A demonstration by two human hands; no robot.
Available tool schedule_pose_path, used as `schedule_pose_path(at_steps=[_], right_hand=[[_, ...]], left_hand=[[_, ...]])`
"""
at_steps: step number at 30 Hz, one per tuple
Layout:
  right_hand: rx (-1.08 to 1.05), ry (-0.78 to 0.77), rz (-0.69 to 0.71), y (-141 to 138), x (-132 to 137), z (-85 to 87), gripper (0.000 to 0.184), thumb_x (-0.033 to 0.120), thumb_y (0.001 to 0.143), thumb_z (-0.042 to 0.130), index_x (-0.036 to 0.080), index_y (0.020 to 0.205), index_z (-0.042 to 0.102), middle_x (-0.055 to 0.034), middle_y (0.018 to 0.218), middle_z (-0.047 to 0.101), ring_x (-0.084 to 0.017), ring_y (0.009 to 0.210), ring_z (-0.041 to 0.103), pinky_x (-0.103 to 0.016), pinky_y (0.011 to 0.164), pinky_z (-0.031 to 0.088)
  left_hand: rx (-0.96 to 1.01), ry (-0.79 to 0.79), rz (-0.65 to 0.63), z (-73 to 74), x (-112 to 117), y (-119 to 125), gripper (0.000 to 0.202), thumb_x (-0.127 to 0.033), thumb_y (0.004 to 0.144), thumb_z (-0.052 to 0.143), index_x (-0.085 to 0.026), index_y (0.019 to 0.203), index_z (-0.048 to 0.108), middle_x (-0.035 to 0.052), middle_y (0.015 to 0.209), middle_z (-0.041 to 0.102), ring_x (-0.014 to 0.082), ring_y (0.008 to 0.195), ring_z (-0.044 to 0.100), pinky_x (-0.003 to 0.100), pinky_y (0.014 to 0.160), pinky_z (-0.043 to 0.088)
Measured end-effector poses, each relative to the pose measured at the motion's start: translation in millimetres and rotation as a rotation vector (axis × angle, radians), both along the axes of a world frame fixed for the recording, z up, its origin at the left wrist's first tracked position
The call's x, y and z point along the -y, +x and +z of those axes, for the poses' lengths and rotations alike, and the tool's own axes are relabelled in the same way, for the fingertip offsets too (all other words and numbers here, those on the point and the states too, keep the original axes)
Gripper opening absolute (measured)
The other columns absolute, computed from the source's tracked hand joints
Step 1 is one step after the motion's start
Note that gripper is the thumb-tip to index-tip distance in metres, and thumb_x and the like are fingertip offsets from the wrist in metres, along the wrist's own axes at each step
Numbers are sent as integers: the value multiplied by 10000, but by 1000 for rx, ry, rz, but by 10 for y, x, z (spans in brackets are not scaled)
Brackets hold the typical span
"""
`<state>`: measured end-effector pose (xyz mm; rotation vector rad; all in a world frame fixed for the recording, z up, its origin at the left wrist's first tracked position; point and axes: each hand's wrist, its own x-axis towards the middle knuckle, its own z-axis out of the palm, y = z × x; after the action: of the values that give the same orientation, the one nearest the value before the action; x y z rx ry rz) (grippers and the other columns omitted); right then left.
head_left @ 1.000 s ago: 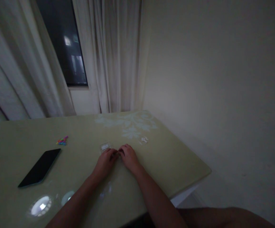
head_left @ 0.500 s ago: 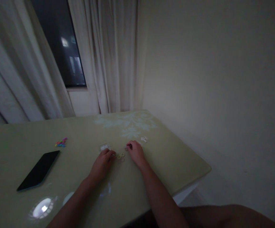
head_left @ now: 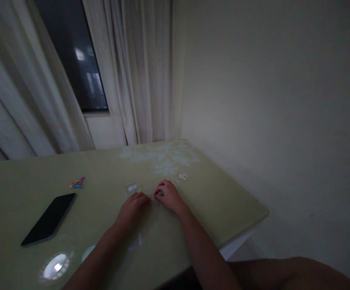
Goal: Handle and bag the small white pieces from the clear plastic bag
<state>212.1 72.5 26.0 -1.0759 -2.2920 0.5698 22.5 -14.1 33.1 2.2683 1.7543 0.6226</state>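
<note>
Your left hand (head_left: 134, 206) and right hand (head_left: 168, 196) sit inside the right edge of the counter (head_left: 223, 205), fingers curled nearly closed; any grip cannot be determined. Small pale pieces (head_left: 151, 197) lie between your fingertips. The tablet (head_left: 49, 219) lies well apart, leftward. The clear case (head_left: 127, 189), just beyond your left hand, shows a pale rectangle (head_left: 132, 188).

Home room indicated: pale curtains (head_left: 146, 76) hung both sides of dark window (head_left: 75, 68) at 10 o'clock, flower-patterned desk (head_left: 217, 205) set at 7 o'clock.
</note>
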Motion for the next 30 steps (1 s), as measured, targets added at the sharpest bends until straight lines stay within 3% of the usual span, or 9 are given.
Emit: schedule_pose_path(at_steps=[6,13,19,22,26,30], right_hand=[[66,27,-4,-34,31,5,44,144,935,730,160,924,770,-79,1070,652,-218,1085,570,-344,1010,426],[-115,-6,-65,-64,-42,-45,81,114,969,659,160,931,714,-72,1053,639,-203,1077,566,-344,1007,423],[-241,-60,-57,-50,-42,-22,91,106,972,638,169,910,660,-48,982,648,-182,979,589,-299,931,445],[-320,-128,-47,-53,-22,13,83,115,977,614,174,927,645,-21,914,660,-162,873,597,-265,826,451],[-390,-163,-63,-57,-12,35,84,131,969,599,182,915,640,4,835,662,-151,797,600,-247,766,445],[-455,-164,-88,-62,-13,33,76,151,953,603,185,909,655,2,810,668,-152,776,607,-248,760,459]], left_hand=[[-173,23,-19,-33,-9,43,203,-158,992,508,-209,996,705,113,1054,699,275,1021,638,378,905,487],[-300,42,-80,-135,-37,-16,245,-99,969,413,-189,1030,632,132,1087,660,279,1024,590,421,960,483],[-53,109,-15,-136,-50,-52,199,-217,986,367,-215,902,548,108,951,645,275,933,599,443,912,498],[131,138,48,-106,-71,-45,162,-296,961,398,-237,851,501,58,846,624,244,830,603,387,806,508],[294,43,99,-35,-82,-54,153,-363,915,464,-243,833,514,-1,719,599,195,670,573,307,647,459],[444,31,112,8,-81,-102,202,-424,901,531,-234,947,582,20,808,701,189,698,652,301,668,496]])
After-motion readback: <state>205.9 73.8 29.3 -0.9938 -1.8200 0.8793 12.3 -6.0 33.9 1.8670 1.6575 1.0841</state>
